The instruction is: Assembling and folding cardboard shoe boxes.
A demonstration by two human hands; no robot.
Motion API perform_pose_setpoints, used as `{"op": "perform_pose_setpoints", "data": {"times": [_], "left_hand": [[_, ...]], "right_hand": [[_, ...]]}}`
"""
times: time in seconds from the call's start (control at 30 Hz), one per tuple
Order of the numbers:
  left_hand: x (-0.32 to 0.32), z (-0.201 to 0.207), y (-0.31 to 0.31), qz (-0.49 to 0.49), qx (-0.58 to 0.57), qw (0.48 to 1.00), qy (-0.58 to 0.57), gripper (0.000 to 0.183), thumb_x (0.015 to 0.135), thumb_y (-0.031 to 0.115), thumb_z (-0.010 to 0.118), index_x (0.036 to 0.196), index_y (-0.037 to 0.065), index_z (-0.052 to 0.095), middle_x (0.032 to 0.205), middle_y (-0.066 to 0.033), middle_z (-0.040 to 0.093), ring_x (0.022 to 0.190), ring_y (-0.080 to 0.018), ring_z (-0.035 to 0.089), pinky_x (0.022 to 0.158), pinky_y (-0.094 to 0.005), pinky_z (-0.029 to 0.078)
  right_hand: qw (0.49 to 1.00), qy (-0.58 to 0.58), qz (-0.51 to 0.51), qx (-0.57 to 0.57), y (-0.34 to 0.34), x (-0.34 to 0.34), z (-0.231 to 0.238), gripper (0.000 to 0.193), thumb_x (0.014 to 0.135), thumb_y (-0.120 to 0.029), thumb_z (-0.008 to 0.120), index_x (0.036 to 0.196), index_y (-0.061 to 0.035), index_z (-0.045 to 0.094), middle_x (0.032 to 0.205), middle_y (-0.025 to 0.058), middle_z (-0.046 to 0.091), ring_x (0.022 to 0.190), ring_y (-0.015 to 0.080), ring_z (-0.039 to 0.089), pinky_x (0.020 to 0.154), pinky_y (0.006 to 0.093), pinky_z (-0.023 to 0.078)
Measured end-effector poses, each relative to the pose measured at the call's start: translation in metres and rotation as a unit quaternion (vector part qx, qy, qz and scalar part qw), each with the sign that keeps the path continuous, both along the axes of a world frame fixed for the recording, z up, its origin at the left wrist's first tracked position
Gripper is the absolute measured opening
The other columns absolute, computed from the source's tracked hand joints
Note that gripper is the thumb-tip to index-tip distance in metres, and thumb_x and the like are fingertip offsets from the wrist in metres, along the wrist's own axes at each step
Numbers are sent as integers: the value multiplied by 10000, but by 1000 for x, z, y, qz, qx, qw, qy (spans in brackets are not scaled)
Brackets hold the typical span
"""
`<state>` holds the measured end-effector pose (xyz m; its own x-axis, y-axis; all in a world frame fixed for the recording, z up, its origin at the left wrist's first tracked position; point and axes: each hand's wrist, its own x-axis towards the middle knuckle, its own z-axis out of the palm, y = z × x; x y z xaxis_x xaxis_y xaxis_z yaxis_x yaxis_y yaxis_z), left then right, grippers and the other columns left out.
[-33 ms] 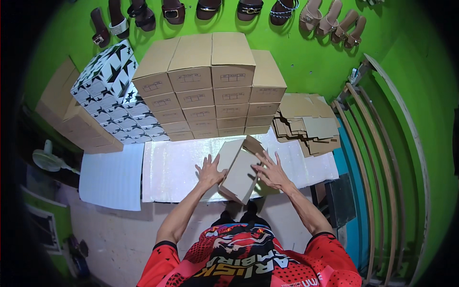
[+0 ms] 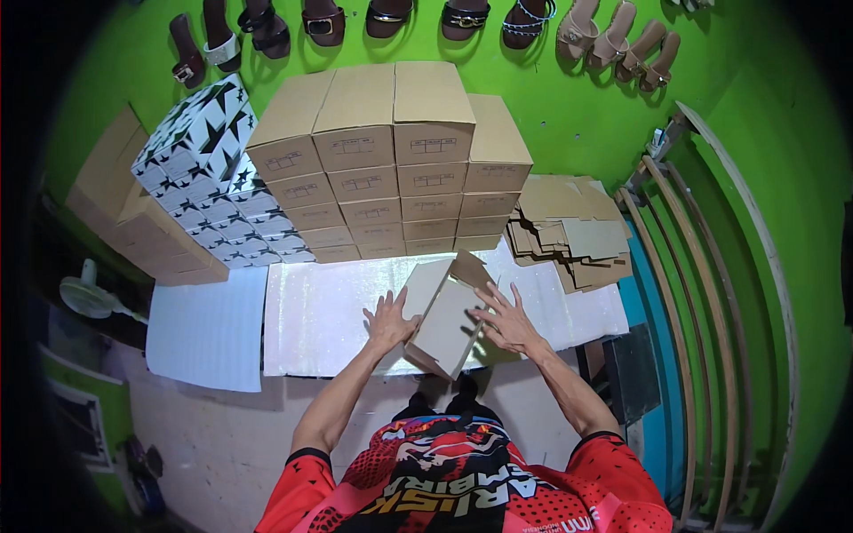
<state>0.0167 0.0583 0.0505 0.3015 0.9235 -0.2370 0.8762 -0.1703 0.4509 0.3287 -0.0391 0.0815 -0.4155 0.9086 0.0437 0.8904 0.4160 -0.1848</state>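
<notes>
We press both open palms, left hand [image 2: 388,322] and right hand [image 2: 506,325], against the sides of a brown cardboard box [image 2: 447,324]; neither grip closes round it. The box sits tilted on the white-covered bench [image 2: 320,320], before stacked cardboard boxes [image 2: 391,169].

Against the green wall [image 2: 569,115], four columns of plain brown boxes [image 2: 391,169] stand, five or six high. One half-folded box [image 2: 444,315] sits between two hands. One pile of flat cardboard [image 2: 573,231] lies right. Roughly ten sandals [image 2: 462,18] hang above.
</notes>
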Motion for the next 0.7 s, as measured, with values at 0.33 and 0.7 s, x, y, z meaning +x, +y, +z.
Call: {"op": "perform_pose_setpoints", "data": {"times": [0.33,0.7], "left_hand": [[-9,-21,21,102,25,987,-123,757,784,425,807,1418,45,644,1175,-214,763,1083,-409,728,999,-448,557],[-41,1,67,-53,-257,926,-271,259,883,193,755,1003,-31,808,932,-109,781,870,-173,686,795,-309,541]], "right_hand": [[996,33,73,-37,-15,-11,22,256,887,-395,709,998,-195,825,1577,40,547,1586,307,311,1308,645,68],[922,197,-5,-334,-18,-76,103,436,987,-439,687,1127,-31,748,1002,185,741,911,328,723,796,423,559]]}}
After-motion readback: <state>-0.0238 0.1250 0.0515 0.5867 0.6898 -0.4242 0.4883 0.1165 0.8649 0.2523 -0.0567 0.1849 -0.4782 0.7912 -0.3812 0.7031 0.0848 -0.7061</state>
